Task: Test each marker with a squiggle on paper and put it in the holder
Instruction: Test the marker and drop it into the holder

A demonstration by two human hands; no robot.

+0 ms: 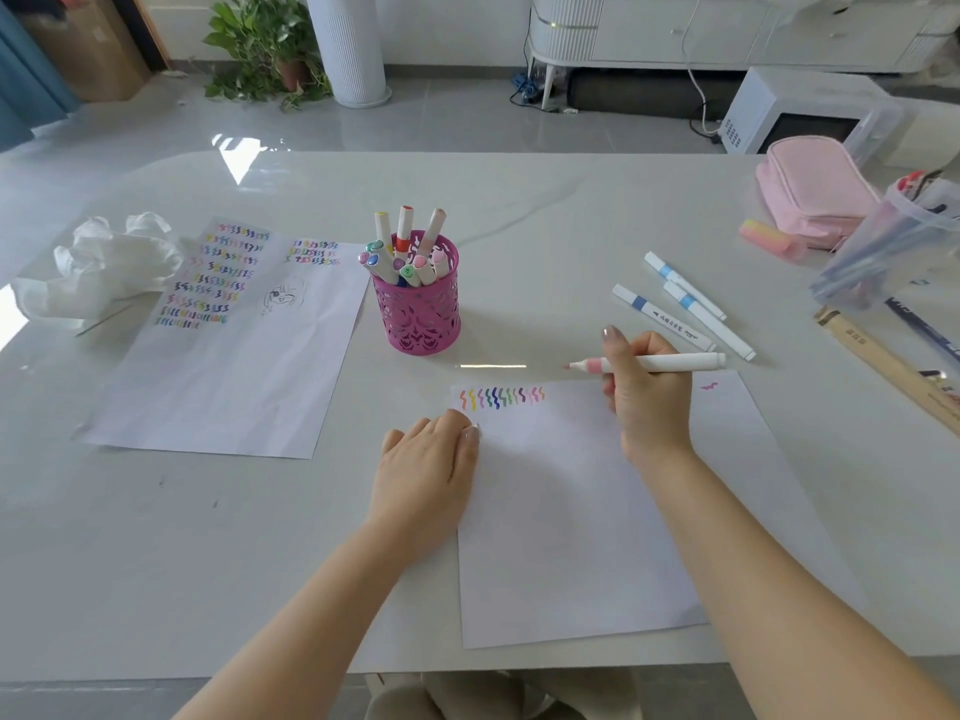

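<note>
pink perforated holder [423, 304] stands upright mid-table, between the two sheets. it holds roughly ten white-barrel markers [410, 252]: three stick up tall, the rest sit lower with coloured end caps facing up. clear plastic tub [883, 252] at the right edge leans and holds a bunch of pens, details too blurred to tell. pink pencil case [815, 194] sits behind it.

right hand [649, 397]: fingers curled round a pink marker [675, 362], thumb up, barrel level, uncapped tip pointing left. the tip sits just past the top edge of the near sheet [571, 511], right of the squiggle row [501, 400]; can't tell if it touches anything.

left hand [431, 470]: palm down, fingers straight and together, lying flat on the sheet's left edge, fingertips just under the squiggle row.

three blue-banded markers [685, 309] lie capped on the table [519, 200], just beyond the right hand. far-left sheet [234, 345] carries many squiggle rows and a small sketch. crumpled white wrap [98, 267] lies beside it.
</note>
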